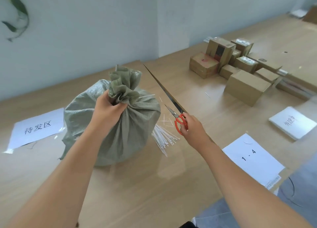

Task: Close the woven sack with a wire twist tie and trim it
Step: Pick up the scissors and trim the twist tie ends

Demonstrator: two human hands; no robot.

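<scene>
Now trimming: left hand (pixel 109 107) grips the tied woven sack (pixel 113 124) neck; right-hand fingers (pixel 186 123) hold scissors (pixel 178 119), needing the tie tail (pixel 147 96).

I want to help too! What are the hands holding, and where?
Left hand grips the grey-green woven sack at its bunched neck. Right hand holds the red-handled scissors by the handles.

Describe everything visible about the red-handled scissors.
The red-handled scissors have red loop handles and slim, dark metal blades, with a pivot screw between. The right hand grips the handles. The blades look nearly closed and point up-left toward the gathered neck of the grey-green woven sack, without touching it.
</scene>
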